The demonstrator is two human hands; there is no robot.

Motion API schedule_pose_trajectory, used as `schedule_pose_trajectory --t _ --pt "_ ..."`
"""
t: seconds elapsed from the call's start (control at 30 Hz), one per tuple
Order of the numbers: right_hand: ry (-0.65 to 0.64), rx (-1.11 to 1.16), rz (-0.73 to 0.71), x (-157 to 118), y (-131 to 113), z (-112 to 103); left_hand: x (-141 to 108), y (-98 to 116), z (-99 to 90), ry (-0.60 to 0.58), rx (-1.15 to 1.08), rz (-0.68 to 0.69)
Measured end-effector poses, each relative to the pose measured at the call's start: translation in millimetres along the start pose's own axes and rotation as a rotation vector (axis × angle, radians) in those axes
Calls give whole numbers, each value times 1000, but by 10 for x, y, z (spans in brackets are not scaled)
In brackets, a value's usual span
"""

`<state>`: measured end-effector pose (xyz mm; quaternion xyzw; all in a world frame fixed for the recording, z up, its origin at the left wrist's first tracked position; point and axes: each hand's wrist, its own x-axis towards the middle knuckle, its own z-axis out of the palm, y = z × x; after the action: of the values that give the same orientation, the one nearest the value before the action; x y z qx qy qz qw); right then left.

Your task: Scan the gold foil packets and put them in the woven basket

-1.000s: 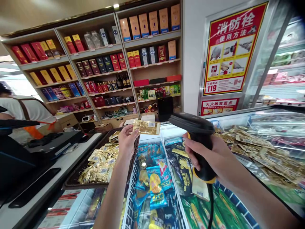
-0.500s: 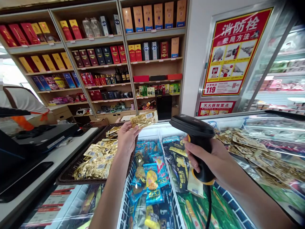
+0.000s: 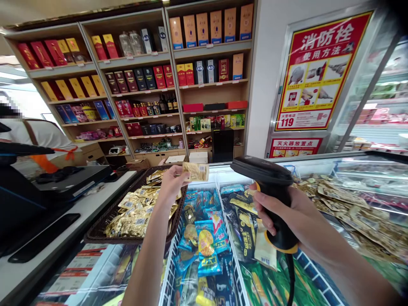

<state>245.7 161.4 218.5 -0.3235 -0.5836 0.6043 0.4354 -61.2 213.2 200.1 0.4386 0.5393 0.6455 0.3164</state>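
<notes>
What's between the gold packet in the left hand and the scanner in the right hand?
Nothing: in the head view, the stretch between the gold packet and the barcode scanner is bare air above the freezer.

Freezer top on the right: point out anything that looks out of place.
Loose gold sachets lie scattered, apparently on the freezer's glass top. They look odd because similar sachets on the left are gathered in a woven basket, while these sit in no container.
</notes>
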Motion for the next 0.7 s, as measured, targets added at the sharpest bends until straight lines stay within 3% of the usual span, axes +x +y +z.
schedule_pose_trajectory --t 0.13,0.17,0.23,0.37,0.47,0.57,0.7 --pt "27 -27 16 38 85 -44 10 -97 -156 -409 428 -169" --pt "32 -34 16 48 101 -51 28 -138 -166 -432 459 -202" --pt "45 -58 -4 62 120 -60 85 -221 -186 -282 508 -229" --pt "62 -123 -56 71 123 -68 177 -288 -379 214 716 -201" --pt "54 -135 -61 69 117 -76 164 -219 -589 368 882 -184" --pt "46 -139 -66 57 95 -85 111 -103 -622 332 1120 -169" --pt "53 -82 -68 11 8 -77 24 1 -350 95 1374 -87"
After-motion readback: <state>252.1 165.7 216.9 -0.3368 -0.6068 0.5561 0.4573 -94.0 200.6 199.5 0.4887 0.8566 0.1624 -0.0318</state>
